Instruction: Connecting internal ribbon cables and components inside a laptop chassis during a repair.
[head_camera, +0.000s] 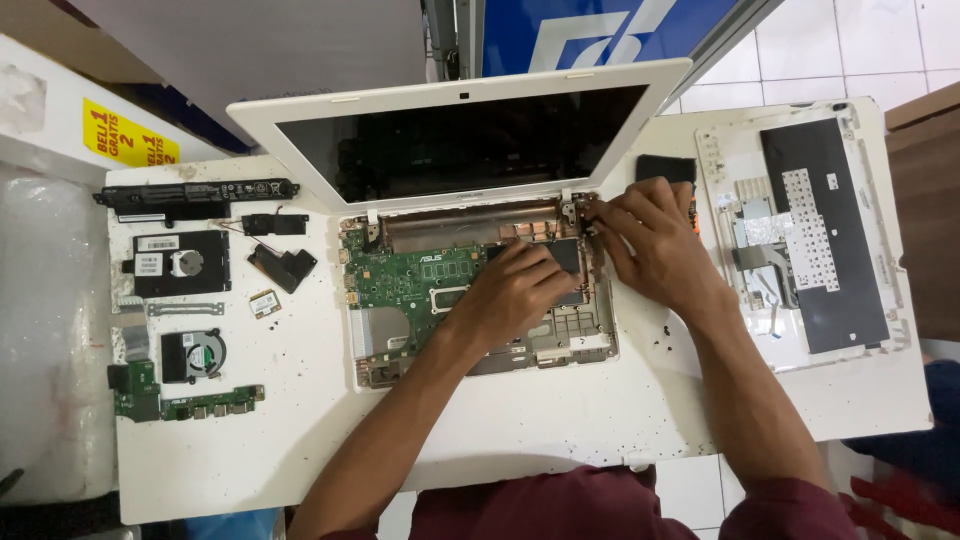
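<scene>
White table holding opened laptop, centre. Your left hand pressing flat, fingers together, on motherboard; right hand pinching at far-right hinge. Battery, drive, fan lying removed at left, keyboard cover at right. Board sitting in base, not yet out.

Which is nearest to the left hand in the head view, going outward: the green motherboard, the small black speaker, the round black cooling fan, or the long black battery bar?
1. Green motherboard: under the left hand, in the open laptop base.
2. Small black speaker: left of the base.
3. Round black cooling fan: farther left, lower.
4. Long black battery bar: far upper left, though close to the fan's range.
</scene>
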